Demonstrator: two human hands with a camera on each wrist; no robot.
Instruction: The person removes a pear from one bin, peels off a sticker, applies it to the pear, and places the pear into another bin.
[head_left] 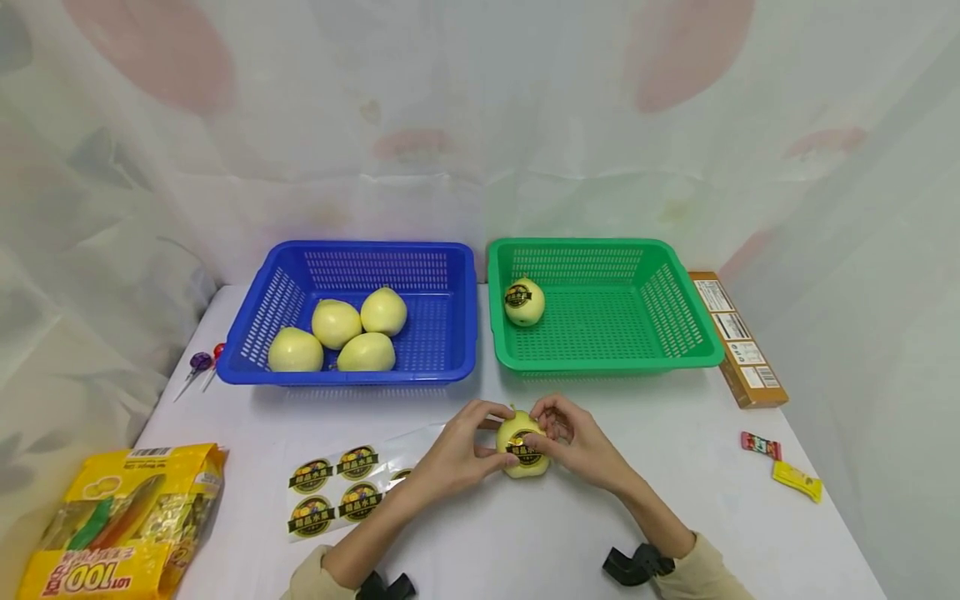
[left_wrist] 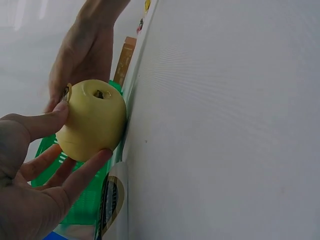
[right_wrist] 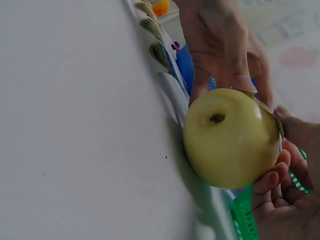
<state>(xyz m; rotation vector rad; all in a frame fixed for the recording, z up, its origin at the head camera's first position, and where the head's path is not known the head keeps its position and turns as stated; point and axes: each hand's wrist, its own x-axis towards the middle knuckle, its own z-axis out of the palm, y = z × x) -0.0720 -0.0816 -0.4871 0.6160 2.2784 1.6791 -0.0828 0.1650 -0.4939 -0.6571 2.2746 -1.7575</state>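
A pale yellow pear is held between both hands above the front of the white table, with a dark round fruit sticker on the side facing me. My left hand grips its left side, thumb on the sticker's edge and fingers around the fruit. From the right, my right hand holds the pear, its thumb pressing on the sticker and its fingers bent against the side. In the right wrist view the sticker's edge stands slightly off the pear. A sheet of stickers lies partly under my left forearm.
A blue basket with several pears stands back left. Beside it is a green basket holding one stickered pear. A brown box and two wrapped candies lie right; lollipops and a yellow candy bag lie left.
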